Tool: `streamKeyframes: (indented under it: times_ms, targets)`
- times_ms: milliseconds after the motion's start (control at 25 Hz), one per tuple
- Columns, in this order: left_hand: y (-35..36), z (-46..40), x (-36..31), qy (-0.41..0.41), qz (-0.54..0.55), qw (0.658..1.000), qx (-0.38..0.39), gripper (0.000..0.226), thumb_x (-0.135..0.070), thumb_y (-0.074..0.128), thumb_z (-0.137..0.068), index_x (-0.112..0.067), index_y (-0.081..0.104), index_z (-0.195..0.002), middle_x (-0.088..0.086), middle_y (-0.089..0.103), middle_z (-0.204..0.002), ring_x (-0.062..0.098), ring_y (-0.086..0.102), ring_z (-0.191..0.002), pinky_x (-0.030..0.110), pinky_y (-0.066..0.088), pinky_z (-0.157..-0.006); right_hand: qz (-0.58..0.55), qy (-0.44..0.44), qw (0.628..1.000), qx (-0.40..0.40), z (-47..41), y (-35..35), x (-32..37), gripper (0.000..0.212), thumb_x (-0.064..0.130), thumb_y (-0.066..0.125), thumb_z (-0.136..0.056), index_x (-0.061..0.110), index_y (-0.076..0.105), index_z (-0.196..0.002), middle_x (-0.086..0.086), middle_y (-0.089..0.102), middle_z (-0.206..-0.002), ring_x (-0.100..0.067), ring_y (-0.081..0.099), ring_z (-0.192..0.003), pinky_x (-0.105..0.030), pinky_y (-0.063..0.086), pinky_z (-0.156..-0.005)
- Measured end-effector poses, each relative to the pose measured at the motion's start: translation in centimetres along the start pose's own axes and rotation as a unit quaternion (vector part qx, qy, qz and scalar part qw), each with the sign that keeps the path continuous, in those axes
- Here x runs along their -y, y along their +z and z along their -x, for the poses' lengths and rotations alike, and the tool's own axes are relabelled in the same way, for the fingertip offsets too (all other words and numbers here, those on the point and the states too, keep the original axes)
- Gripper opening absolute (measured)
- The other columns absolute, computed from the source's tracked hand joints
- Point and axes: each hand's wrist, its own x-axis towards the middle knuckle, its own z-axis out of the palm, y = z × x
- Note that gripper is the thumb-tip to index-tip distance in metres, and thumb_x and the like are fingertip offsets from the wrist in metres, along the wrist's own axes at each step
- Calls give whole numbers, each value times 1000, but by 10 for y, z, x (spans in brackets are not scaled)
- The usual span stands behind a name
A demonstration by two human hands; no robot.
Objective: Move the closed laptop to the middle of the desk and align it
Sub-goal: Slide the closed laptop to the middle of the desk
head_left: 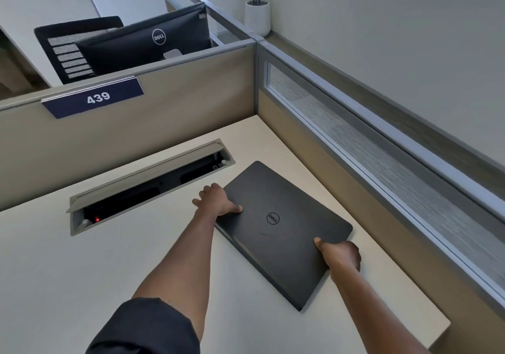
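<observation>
A closed black Dell laptop (281, 233) lies on the pale desk (82, 271), over on its right side and turned at an angle to the desk edges. My left hand (217, 199) grips the laptop's left edge, thumb on the lid and fingers curled under the rim. My right hand (340, 254) holds the near right edge, thumb on top of the lid. The laptop's near left edge looks slightly raised off the desk.
An open cable hatch (150, 187) with a red light is set into the desk behind my left hand. Cubicle partitions (164, 102) bound the desk at the back and right. A "439" sign (94, 97) hangs at the back. A neighbouring monitor and a potted plant stand beyond.
</observation>
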Motion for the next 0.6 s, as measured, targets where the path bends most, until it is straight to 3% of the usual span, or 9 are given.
streamKeyframes:
  times_ms: [240,440,600]
  targets:
    - [1,30,36,-64,131,989,-9,87,-46,79,-63,-7,41,-129,11,55,-127,32,51,-122,42,37,-98,-8,-45,998,33,15,-7,8,59,43,80,-70,1,66,-109,-18,68,-112,-38,64,-102,-45,56,-88]
    - [30,28,116,-116,286,951,10,85,-56,78,-34,-15,57,-106,4,70,-107,28,65,-99,47,51,-96,-6,-106,991,80,38,-4,22,43,28,80,-77,0,64,-106,-18,68,-107,-35,63,-93,-38,51,-80]
    - [22,71,167,-126,335,933,-19,67,-56,75,-40,-23,64,-98,-1,72,-101,26,67,-97,46,54,-94,11,-164,978,125,66,5,47,36,25,81,-78,3,59,-97,-13,62,-97,-30,58,-86,-37,49,-74]
